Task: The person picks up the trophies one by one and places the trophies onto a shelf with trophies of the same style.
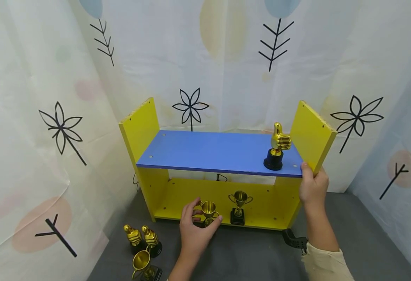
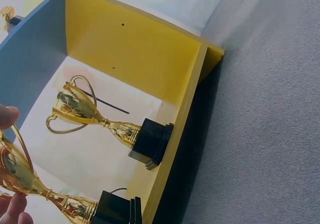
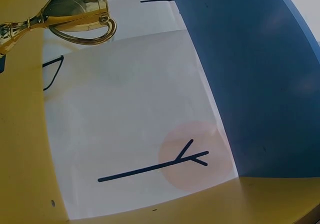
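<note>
Fingers and thumb of my left hand (image 1: 195, 234) are clamped on a glossy gold two-handled cup trophy with a black base (image 1: 209, 208), spanning it from handle to handle. Position: at the front edge of the lower flat yellow board (image 1: 265, 210), left of a matching gold cup trophy on a stepped black base (image 1: 240, 199), below the flat blue shelf (image 1: 205, 150). Whether the held base touches the board, I cannot tell.

Handling characteristics (estimated): light for its size, probably plated plastic, with the base likely carrying much of the weight. Body stiff; expect no give in the bowl. Finish smooth and probably slippery. The thin curved handles look the most fragile; I should not squeeze them inward or lift by one alone, as they may bend or crack.

Preferred hold: lower bowl or narrow stem, thumb opposite two fingers, light pressure. Alternative: the sides of the base, where flat faces should resist rotation. Keep my knuckles clear of the neighbouring trophy; contact could tip it.

Support: my right hand (image 1: 313, 187) grips the upright yellow side panel (image 1: 312, 134) at the blue shelf's end, which should steady both.
</note>
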A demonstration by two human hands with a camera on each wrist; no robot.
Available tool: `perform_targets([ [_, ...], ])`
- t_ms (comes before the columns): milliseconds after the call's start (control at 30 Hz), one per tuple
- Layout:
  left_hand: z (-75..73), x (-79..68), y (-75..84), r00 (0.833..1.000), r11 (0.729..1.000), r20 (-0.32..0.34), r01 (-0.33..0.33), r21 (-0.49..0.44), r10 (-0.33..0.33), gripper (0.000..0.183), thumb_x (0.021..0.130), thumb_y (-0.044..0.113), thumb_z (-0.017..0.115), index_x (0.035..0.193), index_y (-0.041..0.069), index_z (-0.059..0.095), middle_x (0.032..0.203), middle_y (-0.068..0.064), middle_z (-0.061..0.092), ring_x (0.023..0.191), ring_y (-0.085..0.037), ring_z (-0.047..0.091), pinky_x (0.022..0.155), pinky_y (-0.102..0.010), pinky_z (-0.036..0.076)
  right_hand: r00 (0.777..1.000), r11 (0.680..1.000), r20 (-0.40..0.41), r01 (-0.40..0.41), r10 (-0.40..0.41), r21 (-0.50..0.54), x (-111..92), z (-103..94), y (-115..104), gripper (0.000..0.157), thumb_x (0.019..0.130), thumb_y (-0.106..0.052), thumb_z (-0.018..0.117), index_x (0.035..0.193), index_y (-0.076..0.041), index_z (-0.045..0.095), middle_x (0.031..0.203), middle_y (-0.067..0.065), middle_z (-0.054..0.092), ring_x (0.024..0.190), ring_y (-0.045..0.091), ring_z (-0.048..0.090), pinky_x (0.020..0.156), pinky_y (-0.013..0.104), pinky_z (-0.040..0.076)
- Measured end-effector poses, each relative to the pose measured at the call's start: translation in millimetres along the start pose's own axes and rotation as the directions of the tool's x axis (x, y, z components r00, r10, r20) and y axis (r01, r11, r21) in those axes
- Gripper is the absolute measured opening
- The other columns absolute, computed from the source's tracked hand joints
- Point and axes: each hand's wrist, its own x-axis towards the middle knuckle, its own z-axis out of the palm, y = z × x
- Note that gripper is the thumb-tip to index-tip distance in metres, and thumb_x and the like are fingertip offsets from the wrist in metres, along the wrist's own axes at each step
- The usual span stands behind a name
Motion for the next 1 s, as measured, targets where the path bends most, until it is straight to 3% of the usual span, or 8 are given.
perform_targets([
  [300,3.6,1.8,-5.4,1.000,1.000,-0.025,-0.008,-0.004,0.008,0.080,0.073,0.028,0.100,0.143,0.017,0.064,0.133,-0.005,0.063,0.103,-0.031,0.066,0.085,-0.040,0.055,1.000,1.000,0.002,0.001,-0.001,-0.015,-1.2,0.6,0.9,0.040,0.110,-0.041,0.044,0.119,-0.006,0.061,0.111,0.012,0.065,0.083,0.009,0.058,0.070,0.016,0.046],
  [800,7.8,5.5,-12.5,0.999,1.000,-0.030,-0.012,0.018,0.013,0.081,0.073,0.028,0.100,0.144,0.016,0.063,0.134,-0.008,0.063,0.101,-0.024,0.065,0.085,-0.041,0.056,1.000,1.000,-0.001,0.009,-0.009,0.000,-1.6,0.2,0.9,0.040,0.110,-0.040,0.044,0.121,-0.006,0.062,0.113,0.013,0.066,0.084,0.008,0.059,0.073,0.017,0.047],
  [1000,10.7,7.6,-13.9,0.999,1.000,-0.040,-0.010,0.016,0.010,0.080,0.074,0.028,0.100,0.144,0.014,0.063,0.133,-0.009,0.063,0.100,-0.022,0.065,0.084,-0.048,0.056,1.000,1.000,-0.010,0.018,-0.018,0.005,-1.1,1.2,0.7,0.039,0.110,-0.039,0.045,0.118,-0.005,0.062,0.110,0.012,0.065,0.084,0.008,0.058,0.074,0.019,0.046],
])
